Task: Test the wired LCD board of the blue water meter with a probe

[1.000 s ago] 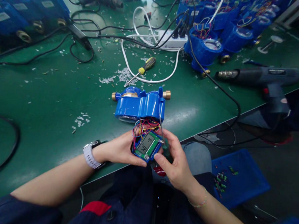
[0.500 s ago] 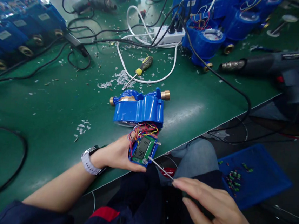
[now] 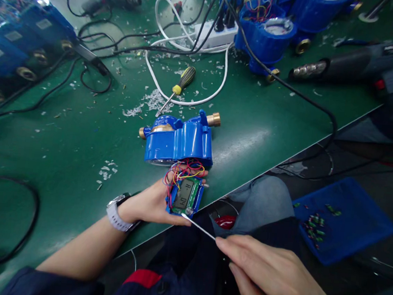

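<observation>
Here the left hand [image 3: 149, 203] cups the small display board [image 3: 185, 196] face-up at the tabletop [image 3: 78, 145] edge, its coloured wires [image 3: 184, 168] tethering it to the blue meter [image 3: 178, 139], so the right hand [image 3: 270, 280], pinching a thin screwdriver [image 3: 198, 226], can bring its tip to the board's lower corner.

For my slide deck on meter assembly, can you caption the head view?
Left hand holds a display circuit board wired to a blue water meter; right hand brings a thin screwdriver to it.

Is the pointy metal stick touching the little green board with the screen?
Touching. The head view shows the thin metal tool's tip meeting the lower edge of the green circuit board, by a corner screw.
</observation>
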Demonstrator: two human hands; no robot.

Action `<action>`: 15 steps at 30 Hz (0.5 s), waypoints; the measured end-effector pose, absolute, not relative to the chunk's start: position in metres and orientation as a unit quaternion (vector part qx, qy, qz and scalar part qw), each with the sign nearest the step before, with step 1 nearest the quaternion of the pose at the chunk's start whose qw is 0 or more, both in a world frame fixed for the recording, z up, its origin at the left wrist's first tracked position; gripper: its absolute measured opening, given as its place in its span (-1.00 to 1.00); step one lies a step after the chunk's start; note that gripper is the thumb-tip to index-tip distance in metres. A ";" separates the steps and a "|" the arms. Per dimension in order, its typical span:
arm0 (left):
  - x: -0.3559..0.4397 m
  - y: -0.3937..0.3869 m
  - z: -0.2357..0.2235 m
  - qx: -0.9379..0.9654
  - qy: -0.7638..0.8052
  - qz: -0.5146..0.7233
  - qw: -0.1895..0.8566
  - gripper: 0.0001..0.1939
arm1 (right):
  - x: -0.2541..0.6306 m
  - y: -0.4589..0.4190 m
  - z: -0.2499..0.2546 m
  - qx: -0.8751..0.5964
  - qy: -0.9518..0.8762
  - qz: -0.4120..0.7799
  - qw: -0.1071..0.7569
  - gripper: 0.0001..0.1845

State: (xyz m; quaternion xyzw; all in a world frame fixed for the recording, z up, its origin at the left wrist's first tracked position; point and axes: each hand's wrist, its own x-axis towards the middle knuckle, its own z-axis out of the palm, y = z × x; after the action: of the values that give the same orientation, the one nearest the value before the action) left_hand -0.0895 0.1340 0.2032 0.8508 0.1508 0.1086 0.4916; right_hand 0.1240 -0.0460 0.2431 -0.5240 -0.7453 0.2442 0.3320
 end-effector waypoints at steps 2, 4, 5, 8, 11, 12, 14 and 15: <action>-0.088 0.134 0.203 0.847 0.147 0.111 0.498 -0.14 | 0.125 -0.045 0.242 -0.528 -0.746 0.247 0.323 -0.63; -0.088 0.134 0.202 0.849 0.141 0.106 0.498 -0.14 | 0.126 -0.044 0.242 -0.529 -0.747 0.252 0.313 -0.63; -0.089 0.134 0.201 0.849 0.141 0.106 0.497 -0.12 | 0.127 -0.044 0.242 -0.532 -0.747 0.256 0.306 -0.63; -0.090 0.133 0.198 0.849 0.157 0.106 0.494 -0.05 | 0.128 -0.044 0.242 -0.537 -0.746 0.259 0.297 -0.61; -0.090 0.133 0.198 0.847 0.173 0.116 0.489 -0.05 | 0.129 -0.044 0.242 -0.537 -0.750 0.260 0.286 -0.59; -0.089 0.133 0.199 0.848 0.173 0.120 0.485 -0.07 | 0.129 -0.044 0.242 -0.537 -0.753 0.258 0.280 -0.59; -0.088 0.133 0.202 0.855 0.170 0.117 0.476 -0.11 | 0.129 -0.044 0.243 -0.535 -0.759 0.247 0.275 -0.57; -0.087 0.133 0.203 0.859 0.168 0.111 0.470 -0.14 | 0.129 -0.044 0.244 -0.537 -0.763 0.242 0.267 -0.57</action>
State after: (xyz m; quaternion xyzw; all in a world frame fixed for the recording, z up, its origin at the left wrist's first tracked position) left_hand -0.0870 0.1332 0.2027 0.8592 0.1676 0.1112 0.4704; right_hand 0.1289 -0.0436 0.2438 -0.5372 -0.7626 0.2419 0.2671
